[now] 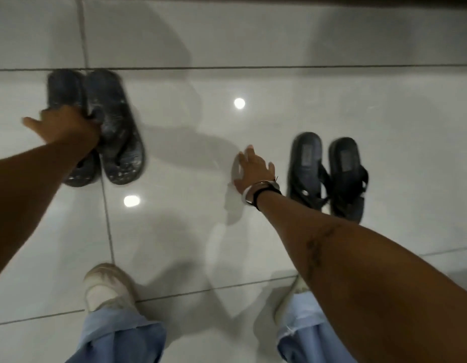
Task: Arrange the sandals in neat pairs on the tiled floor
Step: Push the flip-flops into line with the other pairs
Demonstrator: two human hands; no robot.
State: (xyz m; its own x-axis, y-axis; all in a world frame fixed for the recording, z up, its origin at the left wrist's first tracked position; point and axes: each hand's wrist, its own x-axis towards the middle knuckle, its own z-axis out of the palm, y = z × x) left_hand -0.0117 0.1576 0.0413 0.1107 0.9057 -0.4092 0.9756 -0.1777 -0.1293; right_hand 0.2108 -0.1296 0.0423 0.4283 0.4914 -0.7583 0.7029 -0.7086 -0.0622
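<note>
Sandals: left hand clamps the far-left pair together for alignment; right hand, fingers spread, holds nothing beside the right pair.

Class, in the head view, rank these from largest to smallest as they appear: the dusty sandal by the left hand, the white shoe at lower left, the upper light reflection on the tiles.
1. Dusty sandal
2. White shoe, partly covered by the trouser leg and nearer the camera, so the gap is unsure
3. Upper light reflection, clearly smallest
</note>
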